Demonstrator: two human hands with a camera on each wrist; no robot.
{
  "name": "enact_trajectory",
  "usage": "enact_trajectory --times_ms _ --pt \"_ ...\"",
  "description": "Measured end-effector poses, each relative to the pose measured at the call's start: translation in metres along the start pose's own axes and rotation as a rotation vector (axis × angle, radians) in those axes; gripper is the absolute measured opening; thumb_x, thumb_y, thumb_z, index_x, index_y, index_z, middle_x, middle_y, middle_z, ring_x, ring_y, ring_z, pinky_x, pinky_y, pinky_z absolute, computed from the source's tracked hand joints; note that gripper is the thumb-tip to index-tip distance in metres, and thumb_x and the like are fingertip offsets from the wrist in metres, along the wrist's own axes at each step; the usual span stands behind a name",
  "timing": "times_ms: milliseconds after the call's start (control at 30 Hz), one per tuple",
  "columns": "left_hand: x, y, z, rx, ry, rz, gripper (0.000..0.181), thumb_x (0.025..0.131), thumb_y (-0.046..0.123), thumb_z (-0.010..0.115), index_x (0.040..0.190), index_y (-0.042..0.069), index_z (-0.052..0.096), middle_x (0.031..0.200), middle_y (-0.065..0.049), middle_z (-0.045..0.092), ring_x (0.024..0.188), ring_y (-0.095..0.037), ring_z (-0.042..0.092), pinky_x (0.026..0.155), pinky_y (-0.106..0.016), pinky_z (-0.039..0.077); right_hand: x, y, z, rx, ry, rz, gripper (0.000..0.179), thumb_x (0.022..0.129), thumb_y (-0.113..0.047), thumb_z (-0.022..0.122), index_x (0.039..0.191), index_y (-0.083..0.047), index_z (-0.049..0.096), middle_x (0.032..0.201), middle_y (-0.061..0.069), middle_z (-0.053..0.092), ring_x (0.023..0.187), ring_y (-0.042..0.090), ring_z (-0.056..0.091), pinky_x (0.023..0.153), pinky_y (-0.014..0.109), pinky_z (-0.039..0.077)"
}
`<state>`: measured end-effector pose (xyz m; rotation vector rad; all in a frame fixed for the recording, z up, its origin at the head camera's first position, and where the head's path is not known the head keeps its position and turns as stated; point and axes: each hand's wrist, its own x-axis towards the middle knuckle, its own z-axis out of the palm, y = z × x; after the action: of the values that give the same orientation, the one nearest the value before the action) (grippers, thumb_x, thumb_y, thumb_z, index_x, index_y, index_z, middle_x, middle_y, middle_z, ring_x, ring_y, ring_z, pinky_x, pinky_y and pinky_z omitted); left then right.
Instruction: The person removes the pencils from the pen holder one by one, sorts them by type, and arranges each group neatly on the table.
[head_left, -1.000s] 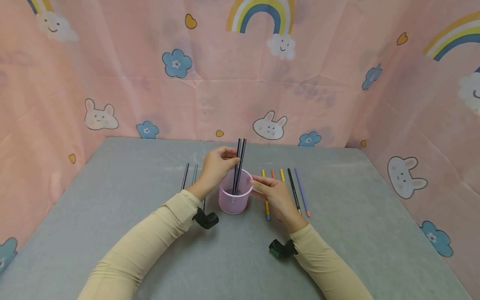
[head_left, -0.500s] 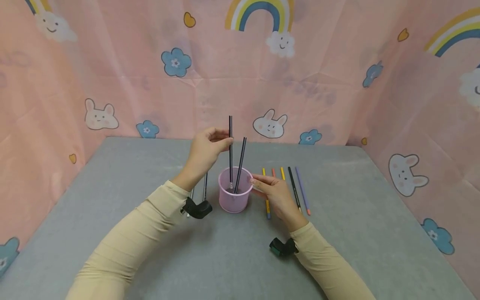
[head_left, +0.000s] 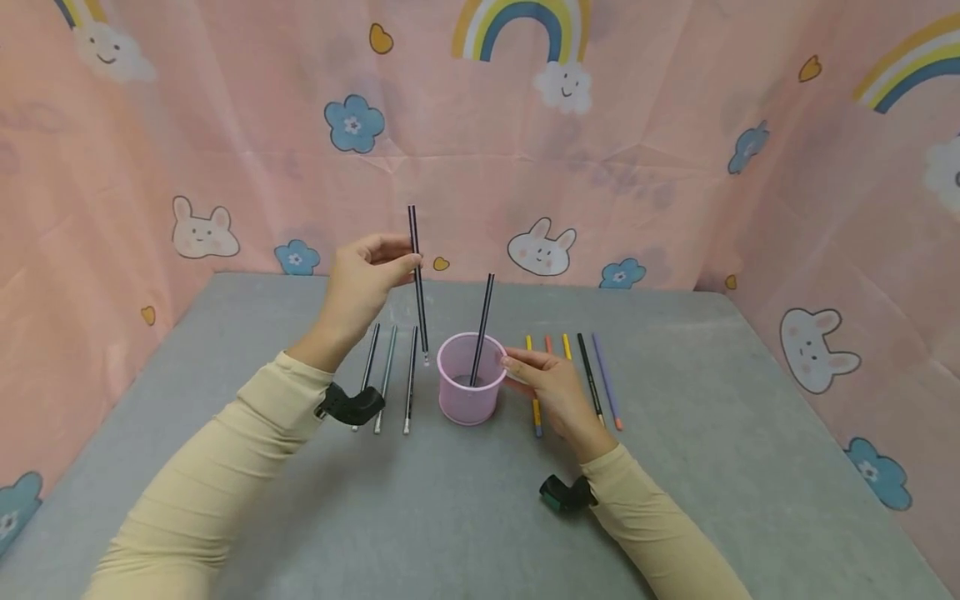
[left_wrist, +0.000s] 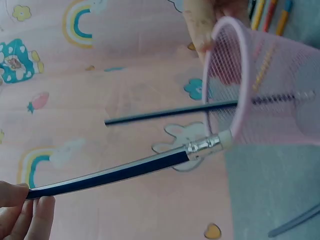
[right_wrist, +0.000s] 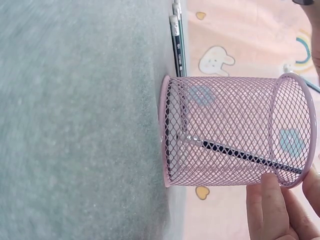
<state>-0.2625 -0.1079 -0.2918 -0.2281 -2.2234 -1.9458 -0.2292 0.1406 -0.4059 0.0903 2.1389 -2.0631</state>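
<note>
A striped black-and-white pencil (head_left: 421,308) hangs from my left hand (head_left: 363,279), pinched near its upper end between thumb and fingers. Its white eraser points down, left of the pink mesh pencil cup (head_left: 468,406) and clear of the rim. Close up in the left wrist view, the same pencil (left_wrist: 115,172) shows a silver ferrule. My right hand (head_left: 555,396) holds the cup's right side at the rim, thumb and fingers on the mesh. Inside the cup leans one similar dark pencil (head_left: 483,321), eraser end at the bottom, as the right wrist view shows through the mesh.
Left of the cup lie a dark pencil (head_left: 410,383), a teal pencil (head_left: 386,379) and another dark pencil (head_left: 371,354). On the right are a yellow pencil (head_left: 536,412), a black pencil (head_left: 589,379), a purple pencil (head_left: 606,379) and others partly behind my right hand. A pink curtain (head_left: 450,183) surrounds the grey table (head_left: 465,517).
My left hand has lifted one pencil out of the cup and carried it up and to the left. The other pencil stays in the cup. My right hand has kept its hold.
</note>
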Motion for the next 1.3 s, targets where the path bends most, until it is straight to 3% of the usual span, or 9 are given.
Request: enact_trajectory --times_ms 400,567,667,800,1033,1167,1300 --pt "0.001 -0.044 -0.043 0.187 0.021 -0.138 0.035 0.096 0.012 0.064 0.127 -0.004 0.064 0.127 -0.021 0.064 0.084 0.003 0.064 0.077 -0.013 0.057 0.001 0.001 0.002 -0.006 0.003 -0.003 0.034 0.095 -0.013 0.067 0.126 0.002 0.065 0.128 0.014 0.068 0.106 0.012 0.07 0.092 0.031 0.057" --pt "0.002 -0.057 -0.057 0.275 -0.012 -0.218 0.039 0.097 0.015 0.063 0.132 -0.001 0.062 0.135 -0.019 0.062 0.104 -0.022 0.071 0.091 -0.027 0.058 0.002 0.0 0.002 0.002 0.004 -0.006 0.034 0.095 -0.013 0.067 0.126 0.002 0.065 0.129 0.014 0.068 0.107 0.013 0.07 0.092 0.03 0.057" --pt "0.002 -0.066 -0.062 0.308 -0.047 -0.273 0.04 0.097 0.015 0.063 0.134 -0.001 0.06 0.136 -0.02 0.061 0.113 -0.033 0.068 0.099 -0.037 0.055 0.002 0.0 0.001 0.006 0.008 -0.01 0.035 0.095 -0.012 0.066 0.127 0.003 0.065 0.129 0.015 0.067 0.11 0.015 0.069 0.091 0.03 0.058" --pt "0.003 -0.077 -0.066 0.336 -0.081 -0.317 0.039 0.097 0.013 0.062 0.132 -0.004 0.06 0.132 -0.024 0.063 0.113 -0.035 0.068 0.097 -0.039 0.056 0.002 0.001 0.001 0.012 0.0 -0.016 0.035 0.096 -0.01 0.065 0.128 0.004 0.064 0.13 0.016 0.067 0.115 0.02 0.067 0.091 0.03 0.058" --pt "0.005 -0.095 -0.072 0.351 -0.1 -0.369 0.038 0.095 0.01 0.064 0.129 -0.008 0.061 0.131 -0.026 0.063 0.102 -0.024 0.072 0.089 -0.032 0.059 0.001 0.001 0.0 0.008 -0.007 -0.021 0.035 0.096 -0.01 0.065 0.127 0.004 0.064 0.128 0.014 0.068 0.112 0.015 0.068 0.092 0.031 0.058" --pt "0.007 -0.103 -0.073 0.41 -0.12 -0.401 0.038 0.094 0.011 0.065 0.128 -0.006 0.063 0.13 -0.026 0.064 0.09 -0.015 0.072 0.089 -0.034 0.06 0.001 0.001 0.0 0.005 0.001 -0.018 0.035 0.096 -0.011 0.066 0.127 0.004 0.064 0.128 0.014 0.068 0.112 0.016 0.068 0.095 0.034 0.057" --pt "0.009 -0.109 -0.073 0.461 -0.14 -0.415 0.037 0.094 0.012 0.065 0.126 -0.006 0.063 0.13 -0.026 0.063 0.092 -0.018 0.071 0.092 -0.036 0.059 0.001 0.001 -0.001 0.01 -0.003 -0.013 0.035 0.095 -0.01 0.066 0.127 0.004 0.064 0.127 0.013 0.069 0.109 0.014 0.069 0.098 0.039 0.054"
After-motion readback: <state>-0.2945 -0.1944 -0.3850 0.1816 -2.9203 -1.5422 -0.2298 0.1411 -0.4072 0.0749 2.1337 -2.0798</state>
